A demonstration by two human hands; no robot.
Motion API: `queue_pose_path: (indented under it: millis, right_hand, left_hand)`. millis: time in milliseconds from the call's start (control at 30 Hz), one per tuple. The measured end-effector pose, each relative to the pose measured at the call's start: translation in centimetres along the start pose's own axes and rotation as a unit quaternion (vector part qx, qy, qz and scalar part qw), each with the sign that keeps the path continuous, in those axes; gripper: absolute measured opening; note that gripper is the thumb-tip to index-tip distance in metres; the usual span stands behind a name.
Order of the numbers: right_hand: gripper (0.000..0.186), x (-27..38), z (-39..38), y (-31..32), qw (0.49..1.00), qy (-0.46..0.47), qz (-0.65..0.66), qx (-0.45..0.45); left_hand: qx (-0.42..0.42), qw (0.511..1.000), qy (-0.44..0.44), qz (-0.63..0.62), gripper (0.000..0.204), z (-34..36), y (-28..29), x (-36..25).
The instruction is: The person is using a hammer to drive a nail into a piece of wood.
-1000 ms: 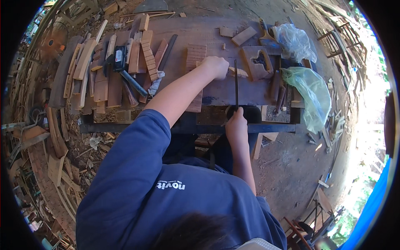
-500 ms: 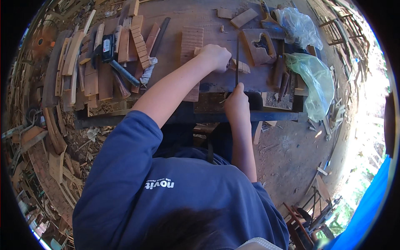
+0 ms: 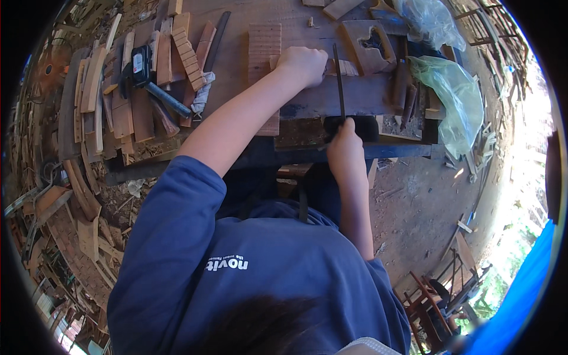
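My left hand (image 3: pixel 303 66) is closed around a short light-brown wood strip (image 3: pixel 348 68), pressing it on the workbench; one end sticks out to the right of my knuckles. In my right hand (image 3: pixel 346 147), at the bench's near edge, is a long narrow dark blade-like tool (image 3: pixel 339 80). It points away from me and crosses the strip just right of my left hand; whether it is a file or a saw I cannot tell. My fingers hide its grip. A flat reddish-brown board (image 3: pixel 264 44) with lines across it lies beneath my left wrist.
Several wood offcuts (image 3: pixel 142 115) crowd the bench's left side, with a black-headed tool (image 3: pixel 142 65) among them. To the right lie a block with a cut-out (image 3: pixel 355 41), a brush (image 3: pixel 387 18) and a greenish plastic bag (image 3: pixel 452 89). Scrap wood (image 3: pixel 89 236) litters the floor at left.
The blade-like tool has been drawn back toward me across the wood strip, together with my right hand. My left hand keeps its hold on the strip. The whole view has shifted slightly.
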State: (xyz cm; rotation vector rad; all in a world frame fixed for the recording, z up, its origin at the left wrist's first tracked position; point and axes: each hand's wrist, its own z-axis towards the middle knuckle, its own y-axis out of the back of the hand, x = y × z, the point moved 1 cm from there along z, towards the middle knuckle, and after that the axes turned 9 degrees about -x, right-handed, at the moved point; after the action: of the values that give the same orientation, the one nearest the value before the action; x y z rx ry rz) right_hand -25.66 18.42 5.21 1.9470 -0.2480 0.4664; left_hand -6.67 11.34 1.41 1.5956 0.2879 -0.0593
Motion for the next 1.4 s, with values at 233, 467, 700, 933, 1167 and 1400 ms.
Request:
queue_pose_path:
  millis: [233, 467, 700, 933, 1167, 1400]
  right_hand:
    - [0.020, 0.7, 4.8, -0.1, 0.999, 0.043, 0.013, -0.025]
    - [0.020, -1.6, 1.7, -0.3, 0.998, 0.051, 0.029, -0.008]
    - [0.021, 0.3, 5.1, 0.0, 0.998, 0.047, 0.026, -0.021]
    - [0.020, -1.9, 0.3, 0.6, 0.998, 0.033, 0.051, -0.013]
    - [0.018, -0.9, 3.5, 0.7, 0.998, 0.050, 0.038, -0.027]
    - [0.019, -0.2, 2.8, 0.6, 0.998, 0.053, -0.007, -0.020]
  left_hand:
    - [0.006, 1.000, -0.027, 0.009, 0.024, 0.1, 0.1, -0.5]
    - [0.025, 1.000, 0.011, 0.014, 0.028, -0.1, 0.1, -0.4]
    - [0.002, 0.999, -0.026, 0.020, 0.027, 0.4, 1.0, -0.5]
    - [0.074, 0.997, 0.023, 0.016, 0.035, 0.6, 1.6, -0.7]
    - [0.096, 0.995, 0.006, 0.016, 0.034, 1.1, 2.2, -1.1]
    - [0.054, 0.998, 0.019, 0.011, 0.032, 0.5, 2.1, -0.5]
